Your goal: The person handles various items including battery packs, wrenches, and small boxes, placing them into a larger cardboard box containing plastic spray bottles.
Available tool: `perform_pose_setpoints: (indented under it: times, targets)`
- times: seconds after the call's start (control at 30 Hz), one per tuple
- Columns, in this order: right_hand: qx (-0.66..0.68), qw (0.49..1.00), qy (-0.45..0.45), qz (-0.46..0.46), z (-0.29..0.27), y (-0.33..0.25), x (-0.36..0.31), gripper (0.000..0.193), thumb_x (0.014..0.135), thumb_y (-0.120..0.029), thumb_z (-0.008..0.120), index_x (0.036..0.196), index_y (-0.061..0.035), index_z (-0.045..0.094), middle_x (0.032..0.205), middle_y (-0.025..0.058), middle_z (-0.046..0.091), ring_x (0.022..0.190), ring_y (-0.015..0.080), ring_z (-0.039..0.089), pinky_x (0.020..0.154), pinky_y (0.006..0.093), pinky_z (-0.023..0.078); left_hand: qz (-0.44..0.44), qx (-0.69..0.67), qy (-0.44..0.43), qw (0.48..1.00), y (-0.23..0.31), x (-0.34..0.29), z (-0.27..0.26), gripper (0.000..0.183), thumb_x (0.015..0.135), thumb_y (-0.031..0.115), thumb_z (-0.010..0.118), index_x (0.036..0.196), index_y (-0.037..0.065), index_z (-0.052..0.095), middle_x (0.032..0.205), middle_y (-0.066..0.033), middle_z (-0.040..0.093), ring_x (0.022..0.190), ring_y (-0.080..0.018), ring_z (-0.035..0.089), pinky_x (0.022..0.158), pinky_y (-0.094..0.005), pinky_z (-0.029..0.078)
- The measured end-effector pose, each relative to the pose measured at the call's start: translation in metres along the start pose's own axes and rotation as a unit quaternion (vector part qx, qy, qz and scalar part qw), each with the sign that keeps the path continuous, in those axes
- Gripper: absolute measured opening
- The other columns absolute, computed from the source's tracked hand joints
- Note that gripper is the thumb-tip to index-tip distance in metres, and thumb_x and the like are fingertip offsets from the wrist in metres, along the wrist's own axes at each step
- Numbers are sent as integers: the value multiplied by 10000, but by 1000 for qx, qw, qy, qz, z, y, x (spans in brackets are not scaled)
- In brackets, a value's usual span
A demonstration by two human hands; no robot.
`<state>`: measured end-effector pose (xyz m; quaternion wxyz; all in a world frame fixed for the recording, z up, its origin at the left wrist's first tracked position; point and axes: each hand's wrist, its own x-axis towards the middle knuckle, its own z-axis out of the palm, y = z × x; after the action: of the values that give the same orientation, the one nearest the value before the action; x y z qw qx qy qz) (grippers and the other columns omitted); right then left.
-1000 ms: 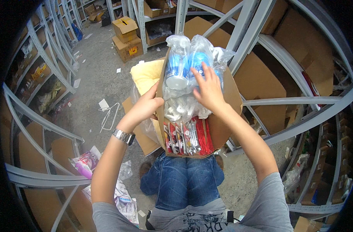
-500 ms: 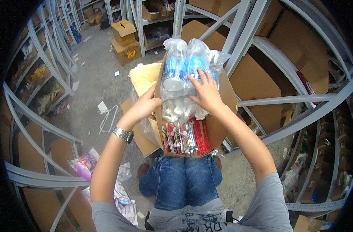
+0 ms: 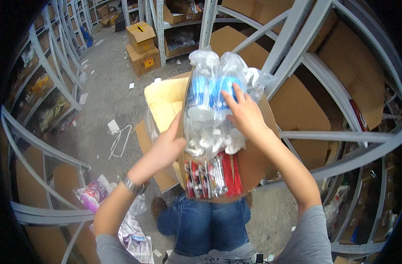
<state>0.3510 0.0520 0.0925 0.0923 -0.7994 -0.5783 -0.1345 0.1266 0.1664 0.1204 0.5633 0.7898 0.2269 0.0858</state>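
An open cardboard box (image 3: 259,174) stands in front of my thighs, packed with goods. My left hand (image 3: 168,143) is closed on its left wall, the fingers mostly hidden behind the cardboard. My right hand (image 3: 247,112) lies with fingers apart on a blue-labelled bottle (image 3: 226,90) in a clear plastic bag. Left of it lies a second bagged bottle (image 3: 200,99), also blue and clear. Nearer me are bagged white pieces (image 3: 212,138) of a kind I cannot make out. At the near end sit metal wrenches (image 3: 218,178) and red packages (image 3: 232,176).
A pale yellow padded piece (image 3: 166,97) is left of the box. Grey metal racks (image 3: 324,136) with cartons stand close on the right, more (image 3: 47,70) on the left. Two stacked cartons (image 3: 141,48) are ahead. Plastic packaging (image 3: 133,235) and a white cord (image 3: 121,143) litter the floor.
The box and both hands sit lower in the picture, closer to my body. My right hand has stayed on the bagged bottle, and my left hand on the box wall.
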Motion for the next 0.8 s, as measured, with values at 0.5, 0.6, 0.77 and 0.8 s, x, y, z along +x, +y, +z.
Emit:
perform_pose_setpoints:
  times: [0.5,0.6,0.77,0.8]
  targets:
    - [47,996,-66,-30,-24,28,21,709,716,-175,687,1348,-126,370,1412,184,310,1113,387,465,908,437,430,-27,37,-32,998,11,1,-4,762,801,35,432,1434,-13,10,1348,-324,329,1260,-394,361,1033,-372,308]
    - [61,995,-78,9,-28,21,28,737,704,-144,679,1362,-148,349,1436,175,265,1155,405,420,949,465,389,-42,14,-35,998,18,2,-7,777,787,6,426,1440,2,6,1385,-316,292,1312,-372,302,1074,-358,243]
    - [45,990,-98,89,-32,9,18,792,667,-136,693,1371,-133,329,1443,192,223,1227,442,314,981,538,321,-58,-13,-44,997,22,9,-2,791,777,-6,437,1449,34,22,1397,-297,292,1316,-366,299,1073,-360,247]
    - [74,987,-104,98,-24,1,20,816,664,-149,698,1384,-145,314,1458,196,180,1243,470,281,978,584,295,-55,-12,-26,998,17,6,-5,795,774,-9,441,1451,39,26,1399,-291,293,1315,-364,301,1072,-360,250]
